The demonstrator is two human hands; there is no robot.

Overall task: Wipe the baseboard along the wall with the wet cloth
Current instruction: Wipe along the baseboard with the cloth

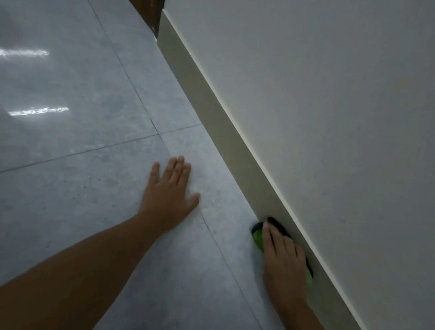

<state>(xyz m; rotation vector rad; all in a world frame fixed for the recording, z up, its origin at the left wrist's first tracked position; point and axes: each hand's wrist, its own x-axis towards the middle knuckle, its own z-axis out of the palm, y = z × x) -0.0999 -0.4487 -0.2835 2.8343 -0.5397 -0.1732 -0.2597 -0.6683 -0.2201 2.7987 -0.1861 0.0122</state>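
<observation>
Two bare forearms reach forward and down, one hand flat, one hand pressing

The left hand [170, 190] lies palm down with its fingers straight and close together, thumb spread out to the side, its forearm running back toward the lower left. The right hand [283, 261] sits lower and further right, palm down, fingers extended and pressed flat on the cloth [258, 237] beneath them, wrist straight, forearm leaving at the bottom edge
</observation>
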